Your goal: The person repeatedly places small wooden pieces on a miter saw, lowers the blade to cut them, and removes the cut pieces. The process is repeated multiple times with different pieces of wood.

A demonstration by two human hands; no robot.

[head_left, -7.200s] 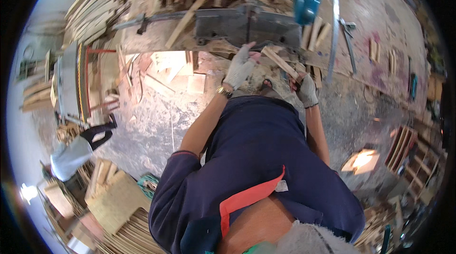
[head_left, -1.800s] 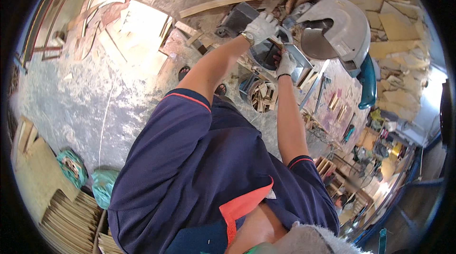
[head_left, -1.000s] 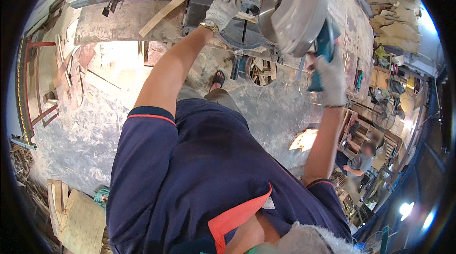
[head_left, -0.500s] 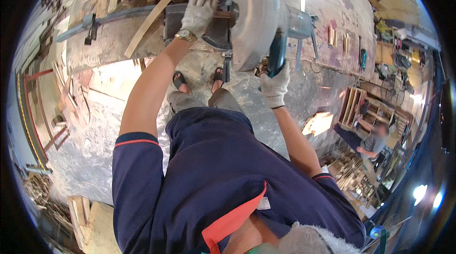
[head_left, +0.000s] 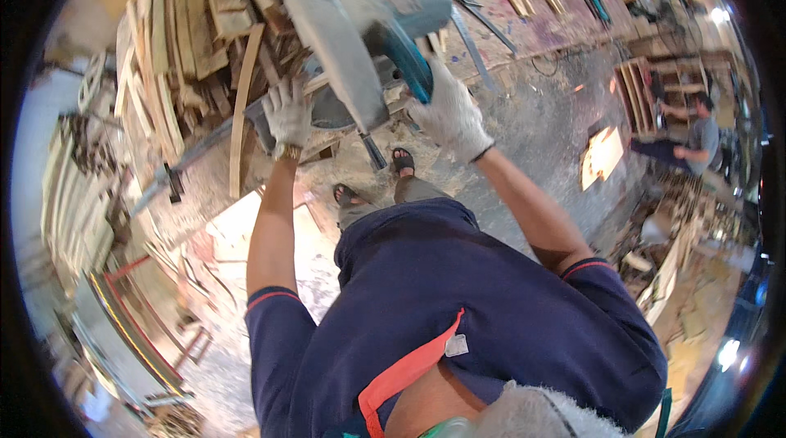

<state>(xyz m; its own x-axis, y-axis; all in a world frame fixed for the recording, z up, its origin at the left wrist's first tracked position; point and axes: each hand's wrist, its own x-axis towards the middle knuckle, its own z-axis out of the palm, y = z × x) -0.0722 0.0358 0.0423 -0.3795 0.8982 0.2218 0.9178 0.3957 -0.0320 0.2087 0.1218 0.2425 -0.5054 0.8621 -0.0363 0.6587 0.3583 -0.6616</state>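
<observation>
Overhead, looking down the front of a person in a dark blue short-sleeved shirt with an orange strip at the chest, both arms stretch away toward a saw bench at the far side of a dusty workshop. The right hand [head_left: 449,115], in a white knitted work glove, is closed around the blue handle of a grey metal chop saw [head_left: 344,37] with a large rounded blade guard; the saw sits far and slightly left of centre, its guard angled down toward the bench. The left hand [head_left: 286,115], also in a white glove, lies with its fingers spread flat on a pale strip of wood [head_left: 242,110] or on the bench edge just beside it; whether it grips anything cannot be told. That strip runs from near to far, just left of the saw.

Behind and left of the saw, a heap of rough wooden offcuts [head_left: 184,20] is stacked. Below the hands, two feet in dark sandals [head_left: 401,161] stand on a grey, sawdust-covered floor [head_left: 524,127]. At the far right, another person in a grey shirt [head_left: 700,135] sits low among wooden frames, well apart from the saw.
</observation>
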